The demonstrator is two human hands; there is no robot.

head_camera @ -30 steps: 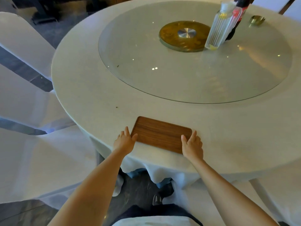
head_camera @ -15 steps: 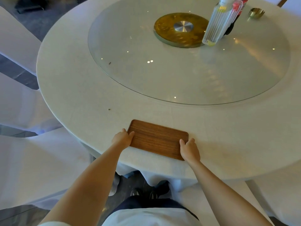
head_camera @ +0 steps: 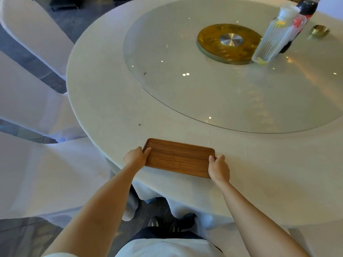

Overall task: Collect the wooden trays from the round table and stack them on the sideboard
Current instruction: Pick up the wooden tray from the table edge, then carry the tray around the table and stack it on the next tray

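A brown rectangular wooden tray lies flat near the front edge of the round white table. My left hand is curled around the tray's left short end, thumb on its top. My right hand grips the right short end the same way. The tray holds nothing and appears to rest on the tablecloth. No sideboard is in view.
A glass turntable with a gold hub fills the table's middle. On it stand a clear ribbed bottle, a dark bottle and a small brass dish. White-covered chairs crowd the left side.
Both hands went from lying open beside the tray's ends to closing on them. The view shifted, so the table and tray now sit further right in the frame.
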